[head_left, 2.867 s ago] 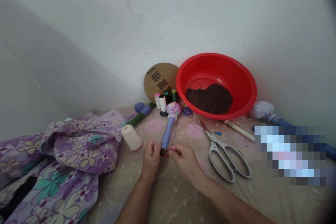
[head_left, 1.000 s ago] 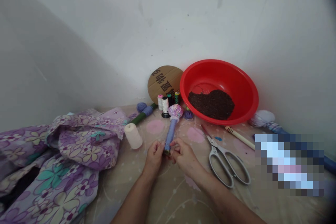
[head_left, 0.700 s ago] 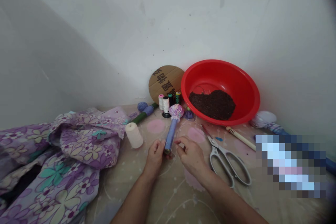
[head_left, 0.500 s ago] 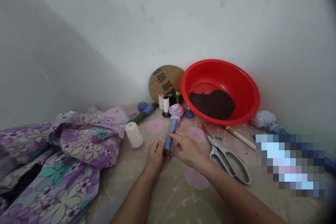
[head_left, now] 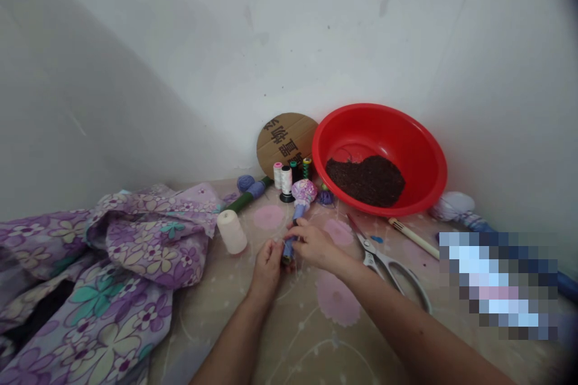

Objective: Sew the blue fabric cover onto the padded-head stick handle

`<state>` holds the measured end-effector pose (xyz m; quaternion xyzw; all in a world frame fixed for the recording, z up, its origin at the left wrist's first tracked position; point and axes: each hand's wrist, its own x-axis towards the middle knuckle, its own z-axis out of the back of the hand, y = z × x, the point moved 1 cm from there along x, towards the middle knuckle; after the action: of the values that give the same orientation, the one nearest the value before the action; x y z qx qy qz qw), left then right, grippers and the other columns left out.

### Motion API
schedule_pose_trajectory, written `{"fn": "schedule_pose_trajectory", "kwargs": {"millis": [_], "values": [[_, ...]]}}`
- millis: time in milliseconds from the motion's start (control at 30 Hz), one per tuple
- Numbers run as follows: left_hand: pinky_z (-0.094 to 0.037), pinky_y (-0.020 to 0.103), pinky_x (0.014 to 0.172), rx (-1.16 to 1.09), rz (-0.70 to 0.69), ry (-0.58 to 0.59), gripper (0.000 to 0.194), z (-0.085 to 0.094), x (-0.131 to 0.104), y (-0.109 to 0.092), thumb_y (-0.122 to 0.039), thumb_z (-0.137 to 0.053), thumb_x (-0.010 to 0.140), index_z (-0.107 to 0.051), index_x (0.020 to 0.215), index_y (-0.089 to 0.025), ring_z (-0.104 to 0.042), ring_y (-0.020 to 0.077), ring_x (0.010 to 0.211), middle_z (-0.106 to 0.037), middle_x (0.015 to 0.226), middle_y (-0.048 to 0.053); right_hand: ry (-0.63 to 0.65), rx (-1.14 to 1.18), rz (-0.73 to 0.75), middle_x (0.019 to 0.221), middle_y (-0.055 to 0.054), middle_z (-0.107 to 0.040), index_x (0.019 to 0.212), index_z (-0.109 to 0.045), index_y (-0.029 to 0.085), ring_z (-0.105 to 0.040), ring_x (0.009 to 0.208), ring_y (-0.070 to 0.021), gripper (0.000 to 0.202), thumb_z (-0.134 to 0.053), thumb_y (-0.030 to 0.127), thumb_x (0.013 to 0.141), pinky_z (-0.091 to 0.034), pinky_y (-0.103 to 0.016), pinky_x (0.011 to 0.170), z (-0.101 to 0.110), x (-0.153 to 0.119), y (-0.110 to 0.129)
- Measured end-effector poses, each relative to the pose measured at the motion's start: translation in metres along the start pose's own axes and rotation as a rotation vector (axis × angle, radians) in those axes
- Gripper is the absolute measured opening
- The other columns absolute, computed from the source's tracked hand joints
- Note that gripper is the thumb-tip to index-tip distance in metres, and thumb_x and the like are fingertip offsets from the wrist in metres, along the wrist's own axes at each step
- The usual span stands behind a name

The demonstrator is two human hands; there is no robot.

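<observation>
A stick wrapped in blue-purple material (head_left: 298,212) points away from me, with a round floral cloth head (head_left: 304,191) at its far end. My left hand (head_left: 270,264) is closed in a pinch beside the near end; what it pinches is too small to make out, though fine white thread seems to show there. My right hand (head_left: 313,245) is closed around the stick's middle, its fingers bent over the top. To the left stands a large cone of white thread (head_left: 232,232). Scissors (head_left: 383,261) lie to the right, partly behind my right forearm.
A red basin (head_left: 428,180) with dark loose material leans at the back right. Several thread spools (head_left: 286,180) stand before a round cardboard piece (head_left: 286,138). Floral cloth (head_left: 135,252) is heaped at left. A wooden stick (head_left: 415,237) lies right, near a blurred patch.
My right hand has shifted slightly left and up along the stick, and its extended index finger has bent over it. My left hand has barely moved.
</observation>
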<state>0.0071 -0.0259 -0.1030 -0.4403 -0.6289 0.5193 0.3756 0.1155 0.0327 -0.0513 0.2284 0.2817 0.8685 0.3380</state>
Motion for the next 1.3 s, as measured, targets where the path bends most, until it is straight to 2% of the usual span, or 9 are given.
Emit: {"fn": "schedule_pose_trajectory", "kwargs": {"millis": [167,300,500,833,1033,1167,1300], "values": [[-0.031,0.019,0.038,0.029,0.011,-0.063,0.025,-0.001,-0.002,-0.003,-0.037,-0.046,0.072,-0.036,0.060,-0.018,-0.044,0.0078,0.036,-0.048,0.042,-0.006,0.002,-0.035,-0.035,0.089,-0.002,-0.053,0.070,-0.060,0.018,-0.050,0.079,-0.0125,0.009,-0.052,0.019,0.066,-0.037,-0.022,0.070,-0.001,0.013,0.001],[-0.031,0.019,0.038,0.038,-0.002,-0.062,0.024,-0.002,-0.002,-0.004,-0.037,-0.046,0.071,-0.036,0.060,-0.019,-0.044,0.0080,0.035,-0.048,0.042,-0.006,0.056,-0.103,-0.008,0.086,-0.002,-0.053,0.065,-0.057,0.017,-0.050,0.074,-0.0119,0.007,-0.051,0.019,0.066,-0.036,-0.022,0.065,-0.002,0.017,0.003],[-0.030,0.019,0.036,0.046,-0.002,-0.066,0.024,-0.002,-0.001,-0.002,-0.037,-0.047,0.069,-0.036,0.059,-0.019,-0.043,0.0081,0.033,-0.046,0.040,-0.006,0.148,-0.198,-0.009,0.082,-0.003,-0.055,0.068,-0.055,0.016,-0.049,0.065,-0.0106,0.011,-0.047,0.024,0.068,-0.033,-0.020,0.056,-0.003,0.020,0.008],[-0.030,0.018,0.036,0.048,0.007,-0.064,0.022,-0.002,-0.001,0.001,-0.035,-0.045,0.070,-0.034,0.059,-0.019,-0.041,0.0071,0.032,-0.044,0.039,-0.007,0.286,-0.347,0.000,0.088,-0.008,-0.058,0.079,-0.056,0.015,-0.053,0.074,-0.0146,0.018,-0.046,0.025,0.069,-0.035,-0.021,0.059,0.007,0.022,0.018],[-0.031,0.018,0.035,0.063,-0.024,-0.132,0.026,0.003,0.001,-0.002,-0.037,-0.046,0.070,-0.033,0.056,-0.019,-0.043,0.0080,0.033,-0.042,0.039,-0.007,0.240,-0.311,-0.034,0.092,-0.007,-0.058,0.076,-0.060,0.016,-0.054,0.075,-0.0147,0.019,-0.046,0.027,0.069,-0.036,-0.022,0.062,0.007,0.027,0.026],[-0.032,0.019,0.036,0.093,-0.062,-0.166,0.026,0.004,0.000,-0.011,-0.037,-0.045,0.071,-0.035,0.055,-0.019,-0.043,0.0077,0.033,-0.043,0.038,-0.007,0.199,-0.257,-0.078,0.085,-0.006,-0.061,0.071,-0.061,0.016,-0.054,0.072,-0.0149,0.016,-0.050,0.026,0.065,-0.036,-0.021,0.058,0.002,0.032,0.027],[-0.033,0.019,0.036,0.100,-0.052,-0.191,0.028,0.006,0.000,-0.011,-0.040,-0.046,0.070,-0.035,0.054,-0.019,-0.043,0.0080,0.033,-0.043,0.039,-0.007,0.145,-0.252,-0.170,0.079,-0.007,-0.062,0.073,-0.063,0.016,-0.054,0.072,-0.0165,0.018,-0.048,0.023,0.066,-0.035,-0.022,0.054,-0.005,0.035,0.029]]}}
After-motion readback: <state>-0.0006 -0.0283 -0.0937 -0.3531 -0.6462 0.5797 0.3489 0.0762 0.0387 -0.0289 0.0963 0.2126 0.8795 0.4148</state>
